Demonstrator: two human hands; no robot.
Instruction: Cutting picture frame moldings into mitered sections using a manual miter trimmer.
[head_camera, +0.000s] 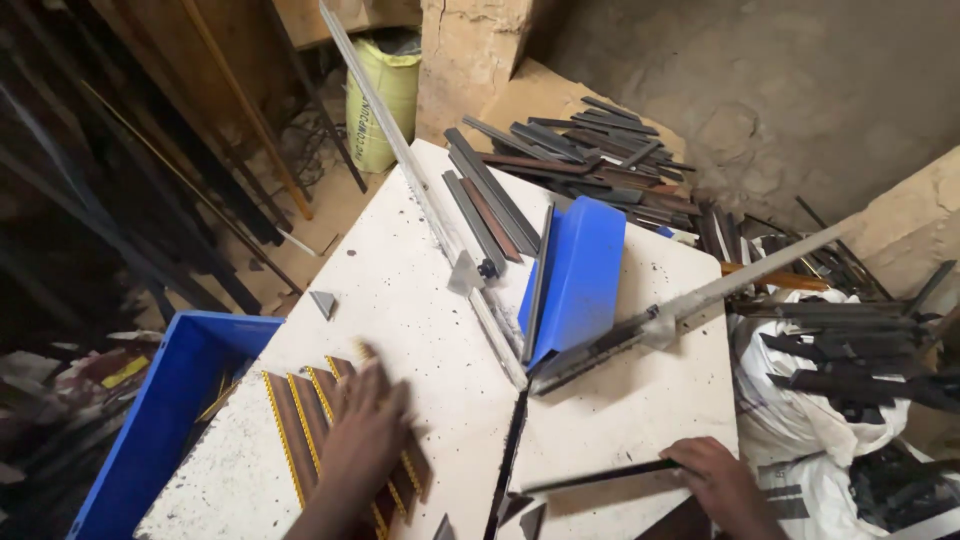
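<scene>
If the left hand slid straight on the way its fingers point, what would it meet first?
The left hand lies on the brown gold-edged strips, fingers pointing up the white table. Past the strips' ends the tabletop looks bare, so probably the long metal guide rail, though depth is uncertain.

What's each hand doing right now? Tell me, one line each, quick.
Left hand: open, fingers spread flat on the brown moulding strips.
Right hand: closed on the dark lever handle.
</scene>
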